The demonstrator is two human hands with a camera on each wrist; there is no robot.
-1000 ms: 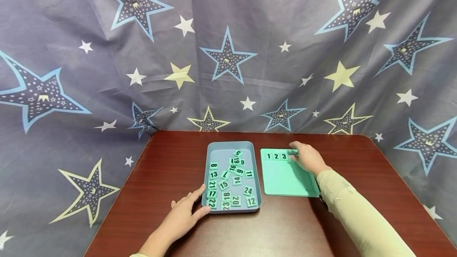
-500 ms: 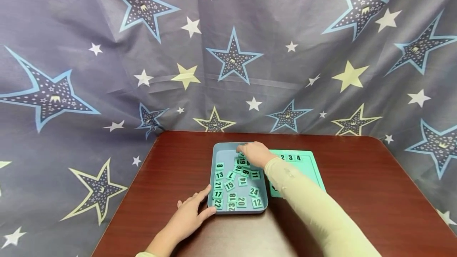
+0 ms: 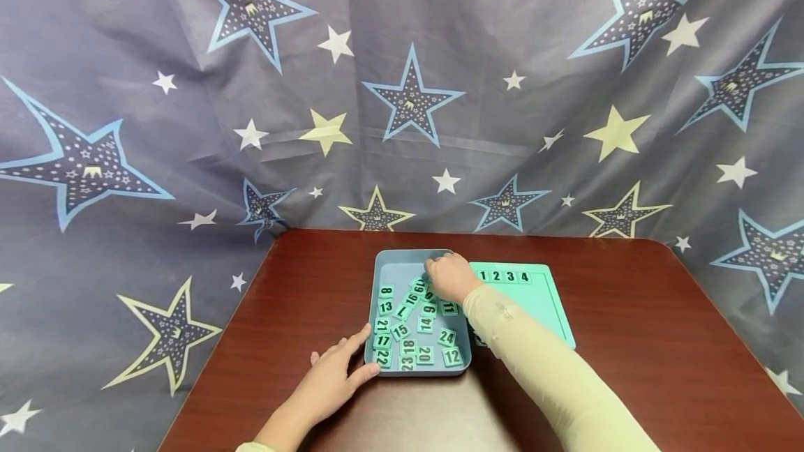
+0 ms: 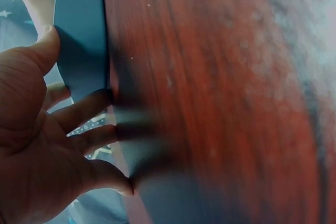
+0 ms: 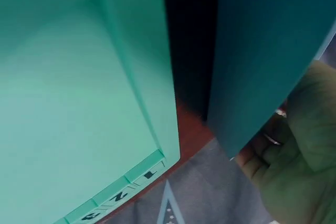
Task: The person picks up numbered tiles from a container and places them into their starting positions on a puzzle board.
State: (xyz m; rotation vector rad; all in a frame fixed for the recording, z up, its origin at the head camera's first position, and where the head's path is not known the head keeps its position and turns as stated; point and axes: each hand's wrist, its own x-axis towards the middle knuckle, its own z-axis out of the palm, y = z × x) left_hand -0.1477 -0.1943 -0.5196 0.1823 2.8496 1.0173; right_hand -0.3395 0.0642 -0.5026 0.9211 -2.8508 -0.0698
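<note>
A blue-grey tray (image 3: 397,269) holds many loose green number tiles (image 3: 400,331). My right hand (image 3: 451,277) is inside its far right corner with fingers curled down over the tiles. Those fingertips are hidden, so I cannot tell whether they pinch a tile. The right wrist view shows the same hand (image 5: 299,150) behind the tray wall (image 5: 262,61). My left hand (image 3: 331,375) rests against the tray's left side near the front, its fingers extended. In the left wrist view, the left thumb (image 4: 48,48) lies against the tray wall.
To the right of the tray lies a green board (image 3: 534,302) with a raised border; tiles 1 to 4 line its top edge. My right forearm (image 3: 527,354) crosses the board's near left part. A star-patterned cloth (image 3: 301,124) hangs behind the brown table (image 3: 628,312).
My right hand left the board, where tile 4 now sits after 3, and moved left into the tray. Tiles 19, 16, 9 and others there have shifted; tile 5 is out of sight. My left hand stays put.
</note>
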